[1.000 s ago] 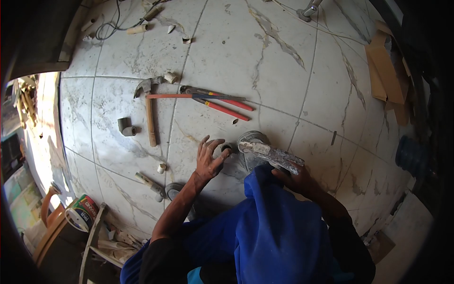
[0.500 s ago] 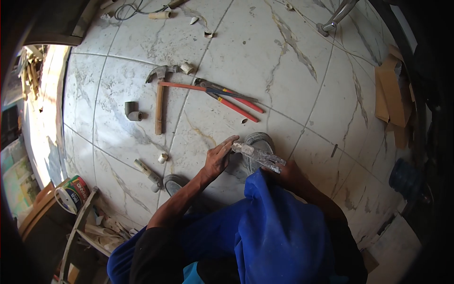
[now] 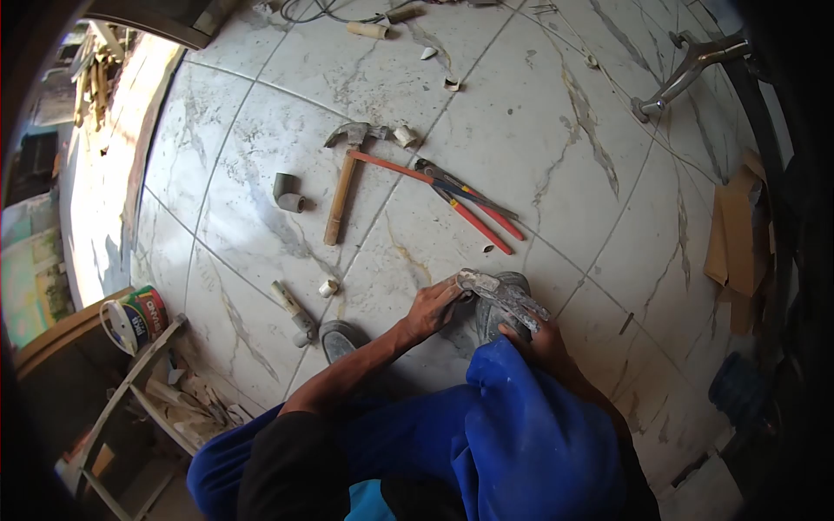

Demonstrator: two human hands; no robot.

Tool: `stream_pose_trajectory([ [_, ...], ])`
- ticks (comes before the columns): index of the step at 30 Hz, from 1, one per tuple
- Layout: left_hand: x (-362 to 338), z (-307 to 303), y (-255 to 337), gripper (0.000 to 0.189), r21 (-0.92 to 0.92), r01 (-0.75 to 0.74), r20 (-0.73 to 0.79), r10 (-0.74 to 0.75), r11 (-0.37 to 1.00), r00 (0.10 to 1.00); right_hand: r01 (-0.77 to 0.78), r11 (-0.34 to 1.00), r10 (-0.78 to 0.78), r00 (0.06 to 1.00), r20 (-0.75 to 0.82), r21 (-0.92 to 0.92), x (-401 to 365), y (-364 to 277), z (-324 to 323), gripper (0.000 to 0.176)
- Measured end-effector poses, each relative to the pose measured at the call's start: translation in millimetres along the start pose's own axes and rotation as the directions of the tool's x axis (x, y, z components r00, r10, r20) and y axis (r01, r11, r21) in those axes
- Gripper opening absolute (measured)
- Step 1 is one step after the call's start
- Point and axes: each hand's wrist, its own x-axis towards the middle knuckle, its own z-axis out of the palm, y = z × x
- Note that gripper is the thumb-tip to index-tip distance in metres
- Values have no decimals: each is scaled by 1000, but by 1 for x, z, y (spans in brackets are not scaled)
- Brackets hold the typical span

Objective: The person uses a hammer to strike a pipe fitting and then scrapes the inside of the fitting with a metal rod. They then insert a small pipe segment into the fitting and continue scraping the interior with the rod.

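A grey, white-stained plier-like tool (image 3: 504,297) lies across the space between my hands, above my right shoe (image 3: 488,323). Its broad end points left and its split handles point right. My right hand (image 3: 546,340) is closed around the handles. At the broad end, my left hand (image 3: 434,307) has its fingers drawn together, touching or close to the tool; what they pinch is hidden. On the floor beyond lie a claw hammer (image 3: 339,200), red-handled pincers (image 3: 478,223) and a hacksaw blade-like red strip (image 3: 391,165).
Around the hammer lie a grey pipe elbow (image 3: 287,193) and a cream fitting (image 3: 405,135). A pipe piece with an elbow (image 3: 294,314) and a small white fitting (image 3: 328,287) are near my left shoe (image 3: 339,339). Cardboard (image 3: 738,230) is at right, a paint bucket (image 3: 137,321) at left.
The view has shifted, so the floor things appear further right. The tool has tilted slightly in my hands, with my left hand still at its broad end.
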Motion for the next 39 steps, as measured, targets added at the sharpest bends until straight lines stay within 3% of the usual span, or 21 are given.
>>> stream_pose_trajectory([
  [2,-13,1,-4,47,71,24,51,-28,997,998,153,981,-136,981,-138,120,16,-11,9,34],
  [5,7,-12,15,43,8,-87,-22,87,996,996,159,977,-139,980,-139,145,39,-24,15,32],
  [7,0,-7,5,55,17,-50,14,50,999,999,339,938,-317,922,-221,73,55,-19,29,29],
  [9,-1,-8,3,56,42,-103,-8,104,994,995,410,912,-405,891,-202,-19,64,-25,31,25],
  [11,-9,-3,-7,45,-9,-6,83,6,1000,996,466,877,-480,860,-174,-118,67,-27,32,22],
  [13,-4,-8,-1,45,6,-6,93,5,1000,996,390,899,-428,879,-210,-196,63,-26,35,20],
  [15,0,-7,7,41,-6,-88,-46,88,996,995,402,889,-446,868,-217,-220,59,-23,37,20],
  [18,1,-8,11,41,13,-60,-44,60,998,997,379,895,-433,866,-251,-236,59,-16,40,21],
  [21,2,-5,11,36,50,-42,-42,44,998,998,355,927,-375,897,-234,-124,56,-24,38,23],
  [22,0,2,10,30,-24,61,-51,-62,998,997,298,940,-331,916,-226,-168,53,-21,38,23],
  [24,0,4,23,50,-125,328,-3,-331,936,944,312,947,-320,913,-255,-73,54,-10,42,25],
  [25,-3,16,17,59,-240,296,-106,-328,925,939,297,951,-310,920,-239,-92,53,-2,43,25],
  [27,-4,28,10,66,-189,222,-238,-264,957,935,260,963,-270,935,-231,-72,55,5,45,24],
  [34,3,37,17,64,-288,276,-255,-351,917,901,248,965,-262,926,-273,-84,57,7,44,23],
  [37,5,41,17,60,-320,390,-216,-467,863,857,281,950,-307,916,-259,-132,56,8,45,23],
  [39,5,41,16,56,-413,376,-203,-486,830,850,352,935,-349,901,-257,-37,53,2,43,23],
])
